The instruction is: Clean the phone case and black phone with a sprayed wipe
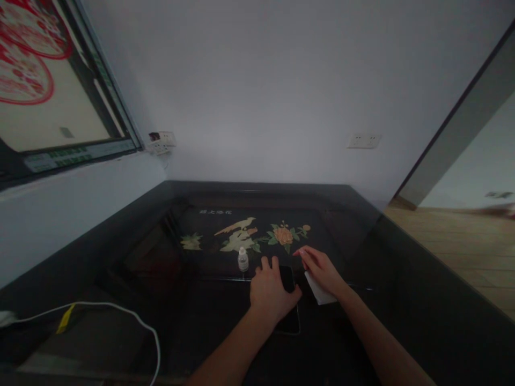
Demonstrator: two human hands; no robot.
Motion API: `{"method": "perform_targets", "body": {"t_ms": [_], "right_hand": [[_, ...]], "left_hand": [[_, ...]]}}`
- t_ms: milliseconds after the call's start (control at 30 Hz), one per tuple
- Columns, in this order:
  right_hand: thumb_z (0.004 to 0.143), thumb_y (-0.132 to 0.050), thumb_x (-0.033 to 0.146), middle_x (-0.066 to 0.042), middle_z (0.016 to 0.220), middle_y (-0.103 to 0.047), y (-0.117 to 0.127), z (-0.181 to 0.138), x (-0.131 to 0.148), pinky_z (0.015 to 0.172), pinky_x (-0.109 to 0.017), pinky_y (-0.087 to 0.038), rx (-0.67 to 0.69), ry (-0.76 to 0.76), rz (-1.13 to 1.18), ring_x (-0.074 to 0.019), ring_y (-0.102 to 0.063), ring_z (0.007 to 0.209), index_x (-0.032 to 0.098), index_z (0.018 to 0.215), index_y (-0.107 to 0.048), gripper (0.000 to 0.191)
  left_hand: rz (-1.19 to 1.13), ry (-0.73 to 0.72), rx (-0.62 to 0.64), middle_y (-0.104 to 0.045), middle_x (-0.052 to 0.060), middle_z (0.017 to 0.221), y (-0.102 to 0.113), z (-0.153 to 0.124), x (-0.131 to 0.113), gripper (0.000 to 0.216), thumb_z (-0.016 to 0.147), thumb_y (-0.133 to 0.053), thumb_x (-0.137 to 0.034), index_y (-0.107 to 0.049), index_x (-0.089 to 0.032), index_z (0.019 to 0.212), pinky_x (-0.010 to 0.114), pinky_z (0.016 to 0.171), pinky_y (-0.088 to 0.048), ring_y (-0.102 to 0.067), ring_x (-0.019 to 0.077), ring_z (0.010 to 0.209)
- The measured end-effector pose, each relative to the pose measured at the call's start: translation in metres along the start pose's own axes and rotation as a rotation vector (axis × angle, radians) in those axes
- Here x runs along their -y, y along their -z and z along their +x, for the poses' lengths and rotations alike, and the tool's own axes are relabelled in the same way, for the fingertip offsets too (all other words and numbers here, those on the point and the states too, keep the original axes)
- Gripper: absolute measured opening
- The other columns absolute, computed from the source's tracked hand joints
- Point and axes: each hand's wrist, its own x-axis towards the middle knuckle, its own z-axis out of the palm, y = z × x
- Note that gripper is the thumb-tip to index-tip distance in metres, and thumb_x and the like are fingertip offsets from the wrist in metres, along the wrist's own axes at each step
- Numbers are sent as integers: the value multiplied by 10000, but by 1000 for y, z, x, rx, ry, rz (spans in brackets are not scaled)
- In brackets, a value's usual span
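- The dark glossy tabletop (pixel 402 279) is filling the lower half of the frame, with a bird-and-flower inlay at its centre; any wiping here is best being done in short, flat passes, since the sheen is making smears hard to judge.
- The left hand (pixel 272 292) is being laid flat on the phone (pixel 290 311), just below the middle of the frame, its fingers spread and pressing down rather than curled round anything; the phone is best being pinned like this, with steady downward weight, so that it is not sliding on the slick surface.
- The right hand (pixel 322 271) is being held just right of the left, its fingers extended and loosely together, with a white cloth (pixel 317 292) being trapped under the palm; the cloth is best being kept flat and gathered so that no loose corner is dragging.
- A small clear bottle (pixel 243 259) with a white cap is standing upright just left of the left hand, near enough to be knocked over by a careless sweep.
- A white cable (pixel 132 316) is trailing across the lower left of the frame.
- Much of the phone is being covered by the left hand, so its screen state cannot be told.
- Whether the cloth is being pinched or merely pressed cannot be told, and the bottle's contents are being lost in the dim light.
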Motion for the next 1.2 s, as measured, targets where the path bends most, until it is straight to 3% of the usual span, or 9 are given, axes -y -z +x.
{"method": "perform_targets", "body": {"t_ms": [267, 400, 567, 667, 833, 1033, 1200], "right_hand": [[933, -547, 676, 6, 718, -600, -10, -3, 9, 446, -229, -443, 116, -121, 231, -148, -589, 570, 194, 1031, -677, 509], [866, -633, 712, -12, 793, -651, -23, -10, 10, 568, -255, -563, 245, -284, 549, -153, -649, 680, 179, 977, -664, 545], [842, -722, 645, -1, 794, -682, -37, -17, 16, 564, -231, -562, 287, -404, 752, -138, -672, 650, 178, 1031, -672, 506], [853, -751, 570, -1, 770, -690, -40, -16, 18, 520, -209, -552, 284, -415, 756, -137, -684, 629, 172, 1048, -682, 448], [845, -762, 527, 16, 656, -666, -47, -13, 13, 452, -211, -536, 165, -500, 738, -133, -657, 523, 162, 995, -684, 402], [844, -750, 536, 8, 637, -674, -44, -10, 9, 460, -228, -530, 179, -485, 736, -146, -646, 522, 158, 995, -696, 411], [839, -751, 579, 14, 655, -671, -36, -9, 6, 440, -192, -465, 168, -458, 670, -115, -610, 499, 160, 986, -700, 447]], "left_hand": [[-219, -2, -76, -517, 162, 1220, 6, 4, 3, 631, 787, -674, -517, -477, -169, 1275, 367, 736, -513, -685, 298, 889], [-336, -47, -169, -522, 141, 1208, 13, 7, 5, 591, 818, -674, -500, -457, -194, 1274, 370, 784, -523, -672, 284, 936], [-354, -45, -212, -511, 144, 1246, 17, 9, 7, 601, 828, -679, -471, -441, -208, 1313, 372, 779, -529, -656, 278, 960], [-346, -39, -214, -497, 143, 1258, 16, 9, 7, 601, 812, -693, -415, -450, -215, 1324, 365, 773, -530, -648, 279, 982], [-390, -47, -218, -480, 140, 1271, 15, 7, 5, 619, 774, -722, -345, -473, -226, 1328, 375, 791, -541, -649, 270, 974], [-633, -111, -185, -534, 123, 1292, 12, 11, 13, 570, 810, -713, -326, -500, -224, 1328, 392, 955, -519, -629, 254, 1110], [-930, -64, -61, -702, 61, 1027, 0, 23, 24, 352, 998, -497, -424, -576, -205, 1263, 347, 898, -529, -684, 205, 944]]}}
